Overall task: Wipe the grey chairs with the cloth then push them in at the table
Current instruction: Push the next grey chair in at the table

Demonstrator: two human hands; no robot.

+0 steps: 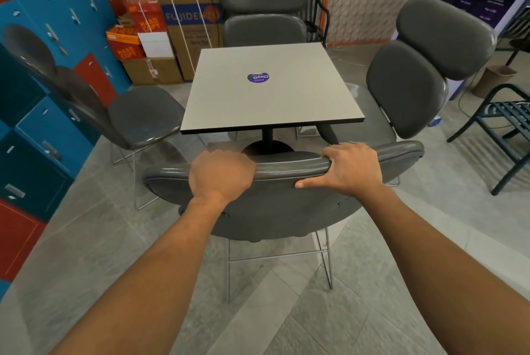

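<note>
Currently I have the left hand (219, 175) and right hand (348, 169) both curled over the top rail of the nearest grey chair (275, 202), which faces the table (275, 102), for an even push inward; no cloth is visible.

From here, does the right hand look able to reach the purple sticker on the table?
Probably not without stepping round: the near chair, gripped by both hands, stands between the right hand and the sticker.
</note>
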